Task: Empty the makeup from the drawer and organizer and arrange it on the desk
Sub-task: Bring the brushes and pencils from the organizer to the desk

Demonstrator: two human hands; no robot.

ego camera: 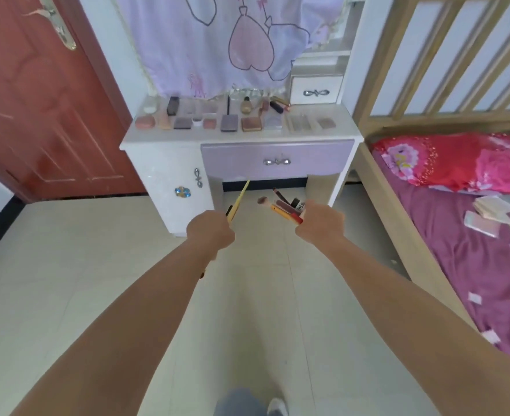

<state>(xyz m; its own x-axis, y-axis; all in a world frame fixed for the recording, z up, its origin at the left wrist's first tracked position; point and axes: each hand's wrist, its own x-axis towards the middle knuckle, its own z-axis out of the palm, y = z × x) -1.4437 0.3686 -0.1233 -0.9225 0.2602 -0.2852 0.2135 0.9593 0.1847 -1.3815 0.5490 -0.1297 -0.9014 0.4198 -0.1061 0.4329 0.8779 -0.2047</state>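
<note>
I stand a step back from the white dressing desk (322, 132). My left hand (210, 231) grips a thin yellow pencil (239, 202) that points up toward the desk. My right hand (321, 225) is closed on a bundle of makeup brushes and pens (283, 205) fanning out to the left. On the desk top lie two rows of makeup: several palettes and compacts (229, 123) in front, with bottles and lipsticks (274, 106) behind. The lilac drawer (277, 162) under the top is closed.
A small white drawer box (316, 90) sits at the desk's back right. A cloth with pink hearts (217, 40) hangs over the mirror. A red door (37, 100) stands to the left; a bed (472, 250) with more palettes (490, 214) lies to the right. Tiled floor lies below.
</note>
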